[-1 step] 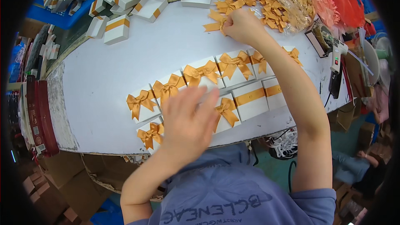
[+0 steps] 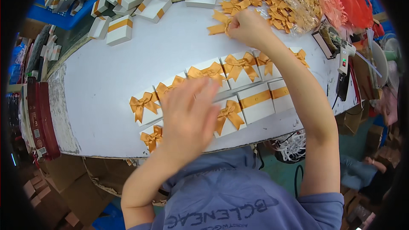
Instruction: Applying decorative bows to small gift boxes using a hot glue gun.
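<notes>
Two rows of white gift boxes with gold ribbon bands lie on the table. Several carry a satin bow, such as the gold bow on a box (image 2: 230, 113) in the near row. Two near-row boxes show only a flat band, one being the box with a bare band (image 2: 255, 100). My left hand (image 2: 187, 117), a little blurred, is over the left part of the rows with its fingers stretched, covering some boxes. At the far side my right hand (image 2: 249, 26) is closed, pinching a loose gold bow (image 2: 219, 28) whose tails stick out leftward. Its fingertips are partly hidden.
A heap of gold bows (image 2: 281, 8) in clear plastic lies at the far right, beside a red bag (image 2: 358, 6). Right of the rows is a white glue gun (image 2: 344, 57). Open and banded boxes (image 2: 119, 30) crowd the far left, near a blue crate (image 2: 64, 19).
My left hand has shifted slightly left and away from me over the boxes. My right hand stays at the loose bow, almost unmoved.
</notes>
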The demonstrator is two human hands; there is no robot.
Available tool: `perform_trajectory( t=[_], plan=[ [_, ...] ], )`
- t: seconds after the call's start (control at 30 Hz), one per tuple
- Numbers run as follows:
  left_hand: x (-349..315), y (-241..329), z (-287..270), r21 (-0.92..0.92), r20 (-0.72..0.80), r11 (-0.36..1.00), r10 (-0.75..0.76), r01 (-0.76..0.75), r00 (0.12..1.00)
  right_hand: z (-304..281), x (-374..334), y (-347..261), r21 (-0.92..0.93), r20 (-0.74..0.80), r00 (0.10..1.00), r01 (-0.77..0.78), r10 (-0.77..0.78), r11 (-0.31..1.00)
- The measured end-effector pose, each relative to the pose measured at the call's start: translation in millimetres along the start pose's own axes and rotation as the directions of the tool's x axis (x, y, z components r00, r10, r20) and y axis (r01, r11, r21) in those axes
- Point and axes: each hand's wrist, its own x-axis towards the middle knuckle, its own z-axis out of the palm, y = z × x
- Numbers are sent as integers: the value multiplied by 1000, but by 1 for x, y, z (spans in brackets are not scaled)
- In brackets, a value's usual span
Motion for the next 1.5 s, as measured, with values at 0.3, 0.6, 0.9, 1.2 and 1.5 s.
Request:
perform_trajectory(
  t=[0.3, 0.6, 0.9, 1.2, 1.5],
  plan=[
    [64, -15, 14, -343, -330, 937, -60, -61, 942, -55, -98, -17, 877, 46, 978, 57, -202, 477],
    [34, 28, 45, -874, 128, 364, -468, 323, 874, -22, -144, 2, 966, 71, 997, -72, 15, 250],
    [-3, 41, 58, -482, 92, 854, -176, 198, 980, -14, -170, 28, 592, -30, 999, 31, -16, 805],
    [0, 48, 60, 119, 90, 993, -8, -3, 996, -5, -167, 26, 242, -173, 977, 161, -121, 957],
    [0, 44, 63, 202, 111, 972, 98, -120, 989, -33, -51, 42, 190, -228, 968, 151, -106, 970]
  ],
)
